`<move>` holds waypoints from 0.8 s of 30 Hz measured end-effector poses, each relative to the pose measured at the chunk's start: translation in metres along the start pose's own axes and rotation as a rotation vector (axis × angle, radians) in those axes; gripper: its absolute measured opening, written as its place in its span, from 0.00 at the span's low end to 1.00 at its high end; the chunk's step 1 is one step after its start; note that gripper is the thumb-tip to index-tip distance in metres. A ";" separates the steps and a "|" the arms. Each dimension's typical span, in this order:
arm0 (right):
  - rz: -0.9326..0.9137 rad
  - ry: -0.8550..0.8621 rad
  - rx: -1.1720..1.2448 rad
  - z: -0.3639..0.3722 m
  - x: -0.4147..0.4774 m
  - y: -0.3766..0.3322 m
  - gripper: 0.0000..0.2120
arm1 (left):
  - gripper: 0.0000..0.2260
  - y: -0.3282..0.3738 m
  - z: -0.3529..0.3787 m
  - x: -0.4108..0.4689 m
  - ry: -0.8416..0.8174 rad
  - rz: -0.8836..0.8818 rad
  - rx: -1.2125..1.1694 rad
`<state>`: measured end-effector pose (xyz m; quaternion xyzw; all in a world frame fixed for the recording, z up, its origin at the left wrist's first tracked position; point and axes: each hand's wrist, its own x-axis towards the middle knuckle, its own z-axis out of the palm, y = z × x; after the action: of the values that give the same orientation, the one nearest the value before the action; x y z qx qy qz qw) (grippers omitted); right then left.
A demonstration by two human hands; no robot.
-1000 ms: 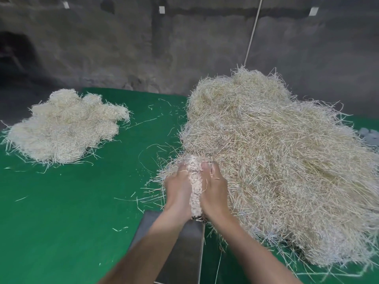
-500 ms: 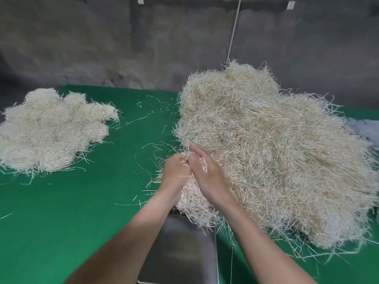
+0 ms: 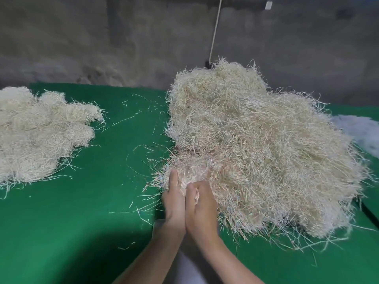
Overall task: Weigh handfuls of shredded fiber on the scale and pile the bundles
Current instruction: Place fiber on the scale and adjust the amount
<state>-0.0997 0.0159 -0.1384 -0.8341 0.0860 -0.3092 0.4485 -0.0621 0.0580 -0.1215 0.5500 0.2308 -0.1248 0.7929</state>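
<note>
Pushing into the near-left edge of the big fiber heap (image 3: 256, 150), the left hand (image 3: 174, 203) and right hand (image 3: 202, 208) lie side by side, their inner edges touching, on the green table cover (image 3: 71, 232). Half a second ago both hands were curled, tugging a tuft from this same edge; 1 second ago they squeezed a tuft between them. Now the left hand's fingers are straight and flat against the strands. The right hand's fingertips are buried in the fiber, so whether they curl round a tuft cannot be told. A few strands sit in the seam between the 2 hands.

The change reads as a fresh scoop: a handful is being gathered, and nothing has yet gone to be weighed.

The scale pan (image 3: 188, 269) shows only as a pale grey sliver between the forearms. It appears to hold no fiber, though most of it is hidden. The pile of weighed bundles (image 3: 37, 136) lies well apart at the left, loose strands scattered between it and the heap. A white fluffy mass (image 3: 361, 128) rests just beside the heap at the far right.
</note>
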 end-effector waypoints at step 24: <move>0.239 -0.214 0.232 0.051 0.031 -0.009 0.13 | 0.38 -0.005 -0.085 0.012 -0.372 0.048 0.001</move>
<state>-0.0466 0.0434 -0.1385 -0.7887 0.1000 -0.1715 0.5819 -0.0733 0.1358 -0.1556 0.5233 0.0671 -0.2054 0.8243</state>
